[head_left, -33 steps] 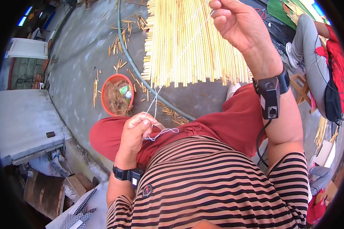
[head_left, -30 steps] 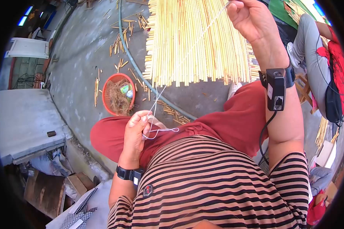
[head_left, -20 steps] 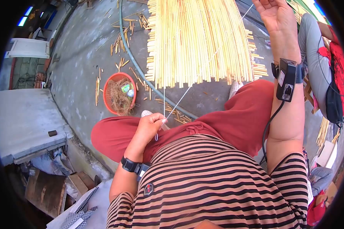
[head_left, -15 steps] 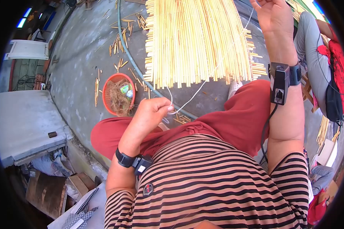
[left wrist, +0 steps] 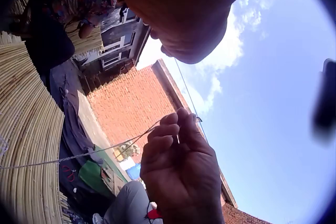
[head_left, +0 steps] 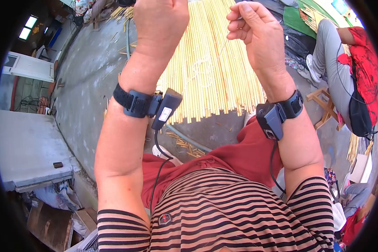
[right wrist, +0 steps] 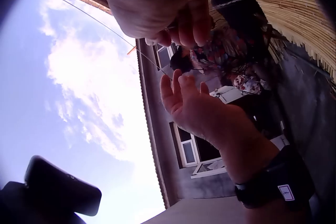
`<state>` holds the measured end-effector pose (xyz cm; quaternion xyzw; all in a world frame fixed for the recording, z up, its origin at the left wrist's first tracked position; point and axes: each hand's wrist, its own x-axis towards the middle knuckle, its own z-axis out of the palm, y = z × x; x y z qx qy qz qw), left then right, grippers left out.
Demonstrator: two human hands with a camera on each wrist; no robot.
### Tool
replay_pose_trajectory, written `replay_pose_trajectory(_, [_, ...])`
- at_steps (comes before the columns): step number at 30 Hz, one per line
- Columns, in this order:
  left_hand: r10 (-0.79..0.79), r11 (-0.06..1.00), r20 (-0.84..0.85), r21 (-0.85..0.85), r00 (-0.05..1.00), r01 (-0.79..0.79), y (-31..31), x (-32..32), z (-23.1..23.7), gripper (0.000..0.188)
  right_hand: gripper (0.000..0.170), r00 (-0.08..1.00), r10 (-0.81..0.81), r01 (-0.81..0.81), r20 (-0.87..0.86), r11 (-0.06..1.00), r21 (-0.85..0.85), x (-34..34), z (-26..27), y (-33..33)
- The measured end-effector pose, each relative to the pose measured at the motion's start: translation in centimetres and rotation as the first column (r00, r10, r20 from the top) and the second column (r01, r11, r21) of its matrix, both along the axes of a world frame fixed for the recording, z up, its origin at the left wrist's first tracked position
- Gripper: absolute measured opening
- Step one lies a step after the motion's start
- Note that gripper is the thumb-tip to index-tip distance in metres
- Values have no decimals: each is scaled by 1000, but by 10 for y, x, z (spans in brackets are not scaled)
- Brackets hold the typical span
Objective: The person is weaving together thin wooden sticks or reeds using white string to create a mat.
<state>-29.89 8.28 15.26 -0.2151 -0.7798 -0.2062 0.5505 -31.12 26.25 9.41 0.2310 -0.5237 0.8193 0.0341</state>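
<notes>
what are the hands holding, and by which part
The right hand pinches a thin white string in its fingertips; which part cannot be told, nor whether the left hand holds anything.

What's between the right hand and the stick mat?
A thin string: the left wrist view shows it running from over the mat to the fingers of the right hand.

Through my remote feeds I made out an open-air yard doubling as a craft workspace: bare concrete ground (head_left: 96, 54), blue sky (left wrist: 278, 82), a brick wall (left wrist: 126, 98) and a window (right wrist: 188, 152) around it, plus a stalk mat (head_left: 206, 98), string (left wrist: 79, 155) and scattered stalk offcuts (head_left: 190, 149).
</notes>
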Motion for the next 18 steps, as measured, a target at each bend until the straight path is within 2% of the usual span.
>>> replay_pose_trajectory(1, [-55, 983, 134, 180, 989, 30, 11, 10, 1, 32, 20, 1000, 2, -2, 11, 998, -60, -2, 3, 2])
replay_pose_trajectory(3, [-333, 870, 291, 461, 897, 173, 17, 16, -24, 40, 19, 999, 20, -12, 45, 984, -178, 1, 8, 3])
replay_pose_trajectory(4, [-473, 778, 334, 593, 815, 209, 20, 19, -37, 44, 18, 997, 37, -22, 65, 976, -218, 2, 9, 4])
replay_pose_trajectory(6, [-728, 526, 437, 850, 528, 21, 41, 42, -52, 61, 17, 990, 82, -45, 112, 953, -298, 4, 11, 7])
replay_pose_trajectory(8, [-948, 243, 268, 958, 173, -150, 52, 58, -75, 68, 18, 988, 100, -59, 116, 948, -313, 7, 13, 11])
replay_pose_trajectory(10, [-994, 111, 113, 969, -5, -221, 64, 78, -88, 49, 19, 986, 131, -89, 107, 938, -335, 8, 13, 17])
replay_pose_trajectory(11, [-984, 166, 152, 971, -91, -173, 60, 83, -100, 41, 19, 988, 74, -29, 133, 950, -309, 10, 17, 19])
replay_pose_trajectory(13, [-936, 263, 238, 962, -258, -66, 45, 93, -120, 29, 21, 982, 156, -120, 103, 950, -290, 4, 11, 39])
replay_pose_trajectory(14, [-937, 305, 280, 947, -208, -98, 37, 100, -122, 25, 22, 976, 196, -163, 91, 946, -279, 2, 9, 48])
replay_pose_trajectory(15, [-933, 344, 323, 929, -160, -133, 27, 107, -122, 23, 22, 983, 124, -85, 138, 961, -263, 1, 9, 52])
replay_pose_trajectory(18, [-909, 415, 414, 884, -51, -217, -10, 114, -125, 21, 18, 968, 104, -41, 228, 962, -269, -6, 3, 66])
